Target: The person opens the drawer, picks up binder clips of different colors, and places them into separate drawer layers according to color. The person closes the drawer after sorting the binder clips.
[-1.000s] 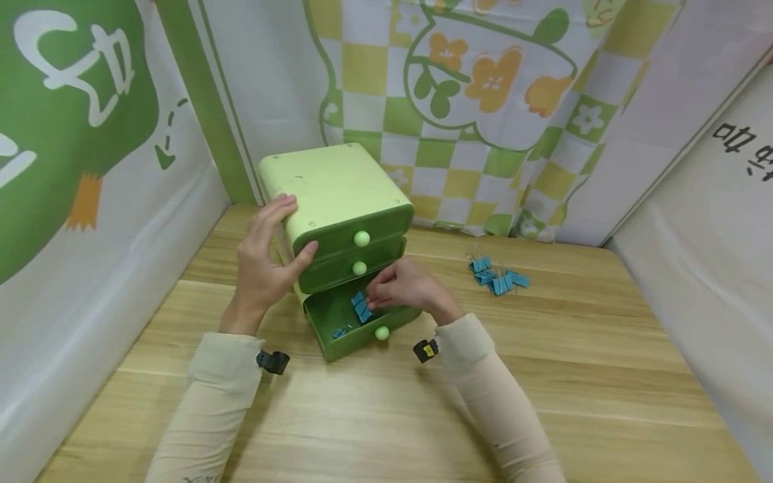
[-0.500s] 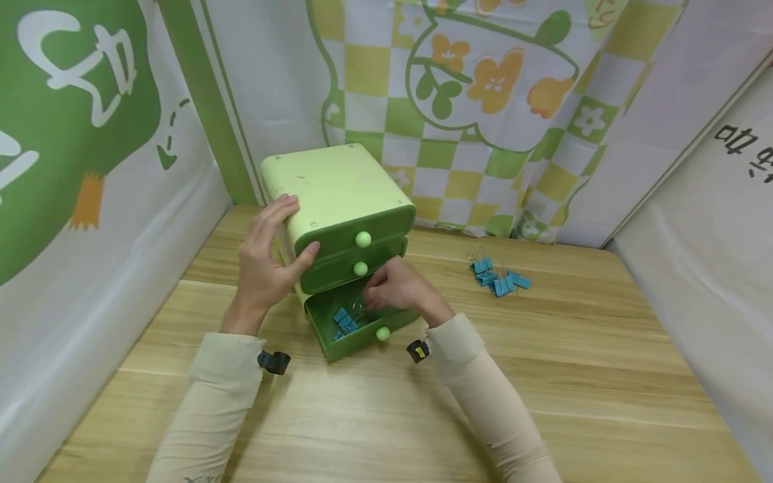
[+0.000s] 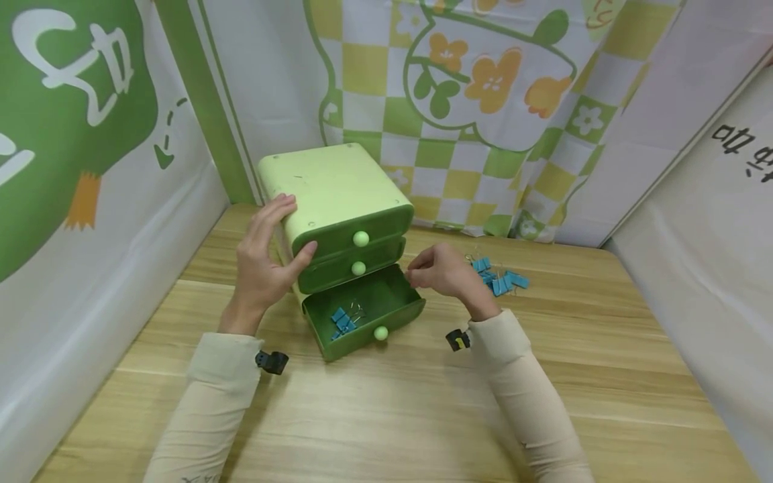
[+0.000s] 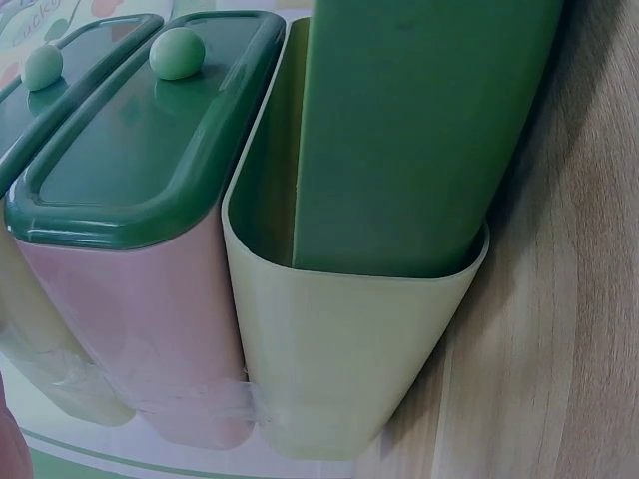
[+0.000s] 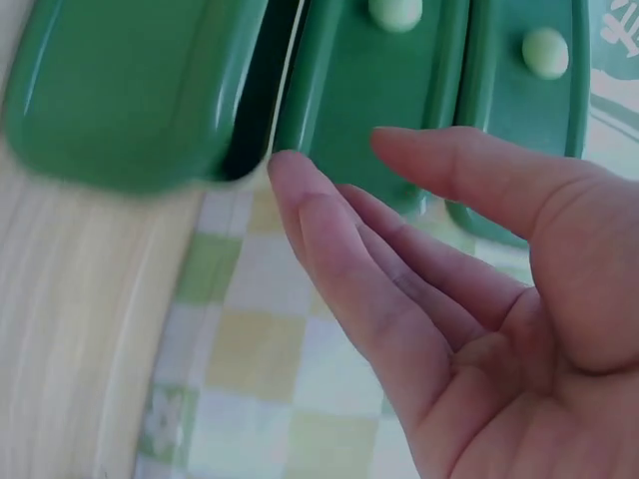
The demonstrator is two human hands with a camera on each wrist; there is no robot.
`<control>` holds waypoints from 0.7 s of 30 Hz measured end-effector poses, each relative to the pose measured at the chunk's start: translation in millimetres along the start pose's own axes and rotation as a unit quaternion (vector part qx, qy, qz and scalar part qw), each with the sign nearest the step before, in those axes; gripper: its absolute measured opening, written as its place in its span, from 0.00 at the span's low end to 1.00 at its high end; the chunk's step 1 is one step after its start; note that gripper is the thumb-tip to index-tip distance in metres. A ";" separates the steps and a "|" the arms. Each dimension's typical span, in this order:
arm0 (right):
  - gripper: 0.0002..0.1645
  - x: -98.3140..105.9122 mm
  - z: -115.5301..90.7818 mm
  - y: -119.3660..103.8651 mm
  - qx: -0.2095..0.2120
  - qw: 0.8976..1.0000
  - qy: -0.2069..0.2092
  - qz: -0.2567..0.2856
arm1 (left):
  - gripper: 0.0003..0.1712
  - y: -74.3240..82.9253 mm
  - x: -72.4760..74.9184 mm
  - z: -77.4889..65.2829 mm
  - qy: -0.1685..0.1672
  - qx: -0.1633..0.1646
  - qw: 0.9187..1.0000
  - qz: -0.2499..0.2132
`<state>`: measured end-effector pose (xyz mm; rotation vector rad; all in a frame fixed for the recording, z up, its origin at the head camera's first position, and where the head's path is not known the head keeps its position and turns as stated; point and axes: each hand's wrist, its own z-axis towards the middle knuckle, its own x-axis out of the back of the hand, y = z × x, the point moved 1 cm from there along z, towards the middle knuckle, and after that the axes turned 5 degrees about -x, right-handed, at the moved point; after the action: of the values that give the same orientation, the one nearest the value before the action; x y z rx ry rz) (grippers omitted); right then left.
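Observation:
My left hand (image 3: pixel 262 258) rests on the left side of a small light-green drawer cabinet (image 3: pixel 338 184), its thumb on the front edge of the top drawer. The bottom drawer (image 3: pixel 356 346) is pulled out, and blue binder clips (image 3: pixel 343 320) lie in its left part. Just past the drawer's right end is my right hand (image 3: pixel 443 272), with nothing between its fingers. In the right wrist view the thumb and fingers (image 5: pixel 339 239) are spread apart, the drawer fronts behind them. The left wrist view shows the pulled-out drawer (image 4: pixel 399 150) from its side; only a sliver of hand appears there.
Several more blue binder clips (image 3: pixel 501 283) lie in a pile on the wooden table (image 3: pixel 574 349), to the right of my right hand. The two upper drawers, with round knobs (image 3: pixel 360 239), are pushed in. A checkered curtain (image 3: pixel 441 154) hangs behind the cabinet.
My right hand lowered a blue binder clip into the bottom drawer, let it go, and moved out to the right. The left hand has stayed on the cabinet.

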<state>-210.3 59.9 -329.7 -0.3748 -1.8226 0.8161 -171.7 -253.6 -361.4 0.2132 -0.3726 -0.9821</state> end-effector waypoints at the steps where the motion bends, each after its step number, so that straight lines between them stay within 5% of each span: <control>1: 0.16 5.2 -1.5 3.2 -0.005 1.000 0.002 0.000 | 0.36 0.2 0.0 0.0 0.000 0.000 1.000 0.000; 11: 0.19 47.7 -7.0 32.9 -0.037 0.994 0.074 -0.072 | 0.36 1.1 0.6 0.7 0.002 0.000 1.000 -0.002; 21: 0.18 69.0 -12.0 67.5 -0.080 0.979 0.134 -0.131 | 0.36 -0.8 0.2 -1.1 -0.001 0.003 1.000 0.001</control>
<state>-234.8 153.9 -325.4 -0.3211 -1.6440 0.4154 -171.8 -254.2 -362.6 0.2166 -0.3779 -0.9803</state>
